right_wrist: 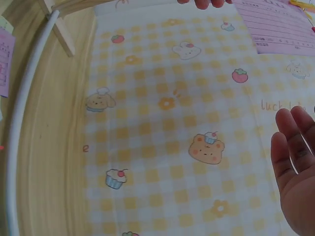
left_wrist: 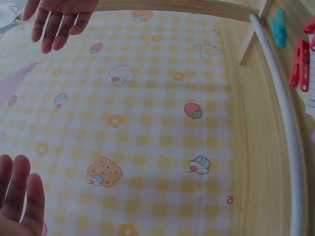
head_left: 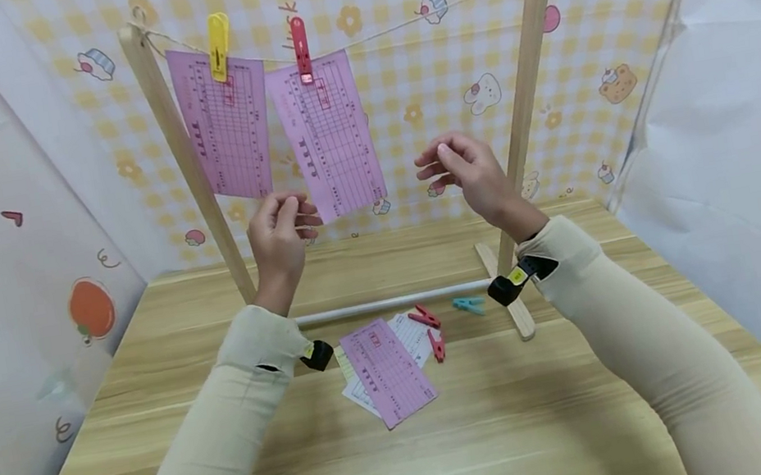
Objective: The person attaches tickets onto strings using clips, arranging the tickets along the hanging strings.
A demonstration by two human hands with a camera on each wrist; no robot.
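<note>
A small wooden drying rack (head_left: 191, 176) with a string line (head_left: 406, 24) stands at the far side of the pale wooden table (head_left: 603, 418). 2 pink printed paper slips hang from the line: the left slip (head_left: 227, 129) under a yellow plastic clothespin (head_left: 219, 45), the right slip (head_left: 329, 138) under a red plastic clothespin (head_left: 301, 49).

The person's left hand (head_left: 279, 237) is raised just at the lower left corner of the right slip, fingers loosely bent near the paper's edge; whether they actually pinch it cannot be told from the head view, and the left wrist view shows straight fingers (left_wrist: 22, 196) holding nothing. The right hand (head_left: 467, 170) hovers to the right of that slip, well apart from it, fingers relaxed and empty.

Judging by this, hanging the 2nd slip looks finished and both hands seem free for another.

On the table near the rack's white base rod (head_left: 391, 302) lies a stack of further slips (head_left: 386, 369), pink on top, with 2 loose red clothespins (head_left: 431, 329) touching it and a teal clothespin (head_left: 469, 305) just beside. The next move would call for lowering a hand to that stack and taking 1 slip plus 1 pin, then finding free string to the right of the red clothespin.
</note>
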